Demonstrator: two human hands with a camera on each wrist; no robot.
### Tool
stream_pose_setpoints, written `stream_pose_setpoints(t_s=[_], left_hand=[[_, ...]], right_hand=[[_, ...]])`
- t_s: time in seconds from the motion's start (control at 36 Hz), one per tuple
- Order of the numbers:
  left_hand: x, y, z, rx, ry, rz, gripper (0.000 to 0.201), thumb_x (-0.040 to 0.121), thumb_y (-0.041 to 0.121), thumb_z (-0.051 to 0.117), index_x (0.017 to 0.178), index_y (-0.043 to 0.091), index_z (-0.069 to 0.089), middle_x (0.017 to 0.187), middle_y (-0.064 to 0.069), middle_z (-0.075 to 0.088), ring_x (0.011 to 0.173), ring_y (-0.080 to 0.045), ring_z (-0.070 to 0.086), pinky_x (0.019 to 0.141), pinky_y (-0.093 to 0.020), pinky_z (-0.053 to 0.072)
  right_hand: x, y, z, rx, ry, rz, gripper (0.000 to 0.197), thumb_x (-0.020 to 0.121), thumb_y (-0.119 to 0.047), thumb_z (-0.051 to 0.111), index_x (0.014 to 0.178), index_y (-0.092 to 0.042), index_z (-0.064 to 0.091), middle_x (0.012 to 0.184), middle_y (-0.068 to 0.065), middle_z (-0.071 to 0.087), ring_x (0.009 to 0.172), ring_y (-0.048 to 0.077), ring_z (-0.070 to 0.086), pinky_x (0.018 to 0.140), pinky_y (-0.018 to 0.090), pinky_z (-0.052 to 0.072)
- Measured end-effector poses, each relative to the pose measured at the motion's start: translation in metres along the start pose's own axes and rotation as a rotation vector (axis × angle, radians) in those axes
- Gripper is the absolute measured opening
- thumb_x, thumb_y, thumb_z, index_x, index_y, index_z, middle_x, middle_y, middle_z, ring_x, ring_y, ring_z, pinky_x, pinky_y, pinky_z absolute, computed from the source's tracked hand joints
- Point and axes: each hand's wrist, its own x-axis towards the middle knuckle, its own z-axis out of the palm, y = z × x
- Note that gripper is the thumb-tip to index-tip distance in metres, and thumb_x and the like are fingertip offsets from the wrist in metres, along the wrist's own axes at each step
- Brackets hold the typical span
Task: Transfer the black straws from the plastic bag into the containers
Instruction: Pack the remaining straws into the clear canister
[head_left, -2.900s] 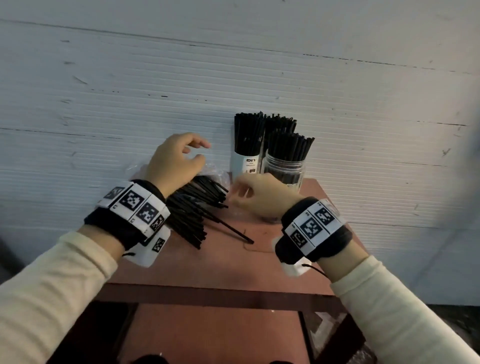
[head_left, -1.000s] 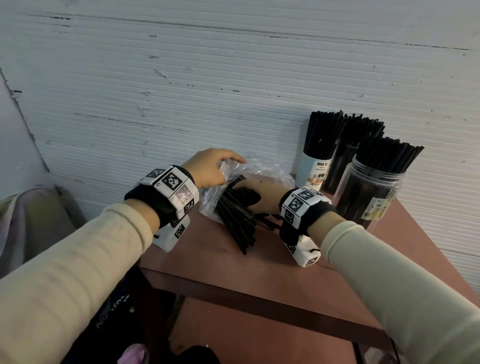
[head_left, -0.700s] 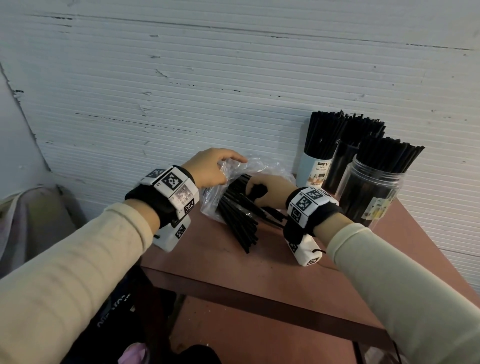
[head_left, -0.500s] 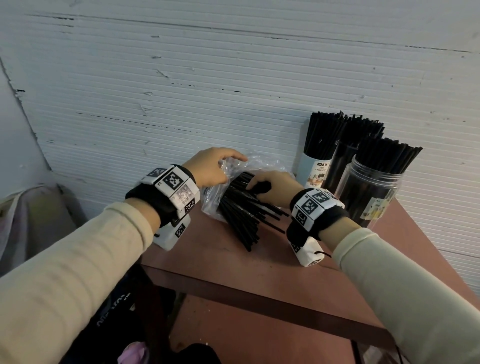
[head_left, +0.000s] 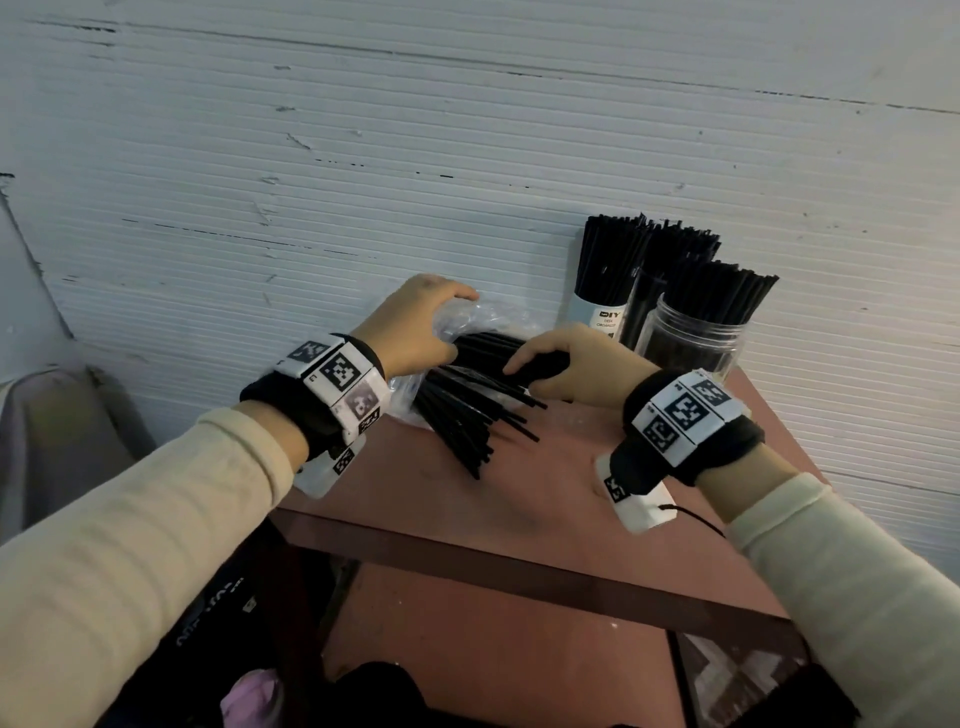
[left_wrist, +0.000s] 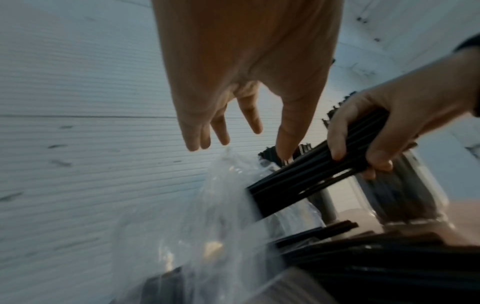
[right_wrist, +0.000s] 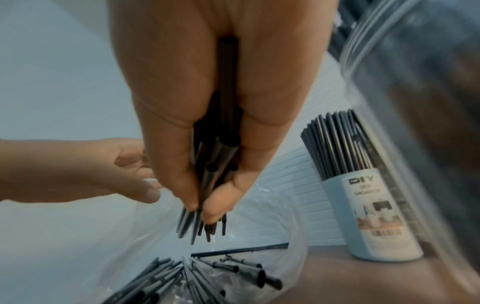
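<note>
A clear plastic bag (head_left: 488, 317) (left_wrist: 207, 216) lies at the back of the reddish table (head_left: 519, 493), and loose black straws (head_left: 467, 415) (right_wrist: 182, 277) spill from its mouth. My left hand (head_left: 447, 322) (left_wrist: 233, 142) (right_wrist: 148, 181) pinches the bag's upper edge and holds it up. My right hand (head_left: 535, 371) (left_wrist: 363, 156) (right_wrist: 202, 207) grips a small bundle of straws (left_wrist: 311, 174) (right_wrist: 215, 164) just above the bag's mouth. To the right stand a white DIY tube (head_left: 597, 317) (right_wrist: 369, 216), a dark container (head_left: 641, 306) and a clear jar (head_left: 691, 343), all packed with upright straws.
A ribbed white wall (head_left: 363, 182) rises directly behind the table. The table's front edge (head_left: 493, 566) is close to me, with a lower shelf (head_left: 493, 649) beneath it. Dark bags and cloth (head_left: 208, 623) lie on the floor at the left.
My right hand went into the bag, closed round a bundle of straws and has drawn it back to the right. My left hand stayed on the bag's edge.
</note>
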Motion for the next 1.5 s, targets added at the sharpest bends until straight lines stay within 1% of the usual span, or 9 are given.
stream_pose_setpoints(t_s=[0.22, 0.31, 0.39, 0.53, 0.72, 0.97, 1.19, 1.33, 1.5], left_hand=[[-0.001, 0.063, 0.041, 0.210, -0.218, 0.292, 0.088, 0.066, 0.035, 0.082, 0.142, 0.034, 0.038, 0.140, 0.005, 0.048, 0.129, -0.016, 0.044, 0.103, -0.039, 0.042], [-0.001, 0.085, 0.052, 0.263, -0.259, 0.316, 0.071, 0.069, 0.033, 0.078, 0.132, 0.033, 0.044, 0.118, 0.006, 0.062, 0.105, -0.017, 0.058, 0.083, -0.034, 0.048], [0.000, 0.100, 0.063, 0.263, -0.181, 0.277, 0.043, 0.080, 0.035, 0.068, 0.121, 0.030, 0.055, 0.099, 0.002, 0.070, 0.090, -0.021, 0.065, 0.075, -0.037, 0.053], [-0.003, 0.123, 0.076, -0.082, -0.151, 0.203, 0.030, 0.086, 0.042, 0.070, 0.109, 0.025, 0.065, 0.096, 0.003, 0.071, 0.091, -0.016, 0.066, 0.080, -0.034, 0.052], [-0.004, 0.157, 0.095, -0.622, -0.161, 0.040, 0.018, 0.088, 0.032, 0.071, 0.088, 0.016, 0.063, 0.060, 0.011, 0.061, 0.057, 0.000, 0.059, 0.060, -0.008, 0.046], [-0.010, 0.162, 0.121, -0.875, -0.230, -0.082, 0.032, 0.084, 0.020, 0.076, 0.110, 0.004, 0.066, 0.100, -0.013, 0.074, 0.094, -0.020, 0.070, 0.098, -0.038, 0.051], [-0.004, 0.162, 0.116, -0.943, -0.220, -0.062, 0.072, 0.060, 0.046, 0.082, 0.119, 0.009, 0.063, 0.106, -0.001, 0.072, 0.096, -0.016, 0.066, 0.092, -0.036, 0.054], [-0.004, 0.153, 0.119, -0.867, -0.292, -0.112, 0.009, 0.084, 0.012, 0.074, 0.090, 0.009, 0.068, 0.078, -0.001, 0.068, 0.077, -0.015, 0.062, 0.078, -0.025, 0.052], [-0.005, 0.140, 0.126, -0.830, -0.395, -0.177, 0.006, 0.083, 0.010, 0.075, 0.084, 0.013, 0.070, 0.080, 0.001, 0.070, 0.084, -0.012, 0.066, 0.089, -0.030, 0.050]], right_hand=[[-0.061, -0.006, -0.026, -0.034, -0.037, -0.067, 0.033, 0.080, -0.011, 0.071, 0.102, -0.035, 0.072, 0.085, -0.017, 0.062, 0.066, -0.005, 0.058, 0.064, 0.011, 0.041], [-0.084, -0.008, -0.038, 0.026, -0.041, -0.066, 0.035, 0.081, -0.005, 0.070, 0.108, -0.027, 0.072, 0.072, -0.024, 0.063, 0.059, -0.009, 0.058, 0.055, 0.008, 0.041], [-0.104, -0.007, -0.051, 0.046, 0.016, -0.086, 0.042, 0.080, -0.011, 0.074, 0.117, -0.030, 0.068, 0.097, -0.020, 0.068, 0.084, -0.005, 0.064, 0.077, 0.015, 0.049], [-0.128, -0.001, -0.078, 0.067, 0.228, -0.103, 0.037, 0.088, -0.038, 0.067, 0.124, -0.035, 0.061, 0.114, -0.014, 0.065, 0.107, 0.001, 0.060, 0.099, 0.036, 0.048], [-0.129, -0.015, -0.094, 0.291, 0.682, -0.270, 0.033, 0.090, -0.032, 0.066, 0.122, -0.024, 0.060, 0.124, -0.006, 0.060, 0.105, 0.010, 0.063, 0.087, 0.031, 0.055], [-0.103, 0.004, -0.065, -0.132, 0.448, -0.251, 0.027, 0.099, -0.026, 0.052, 0.117, -0.012, 0.066, 0.120, -0.001, 0.063, 0.109, 0.000, 0.053, 0.090, -0.003, 0.030], [-0.101, 0.006, -0.060, -0.143, 0.658, -0.251, 0.052, 0.086, -0.042, 0.064, 0.134, -0.025, 0.054, 0.139, 0.001, 0.044, 0.132, 0.017, 0.039, 0.112, 0.030, 0.026], [-0.097, 0.015, -0.054, -0.073, 0.568, -0.214, 0.032, 0.089, -0.031, 0.065, 0.118, -0.018, 0.063, 0.116, -0.002, 0.059, 0.107, 0.005, 0.053, 0.091, 0.013, 0.039], [-0.097, 0.019, -0.045, -0.032, 0.659, -0.269, 0.032, 0.086, -0.017, 0.066, 0.118, -0.014, 0.063, 0.117, 0.001, 0.058, 0.106, 0.004, 0.053, 0.093, 0.004, 0.033]])
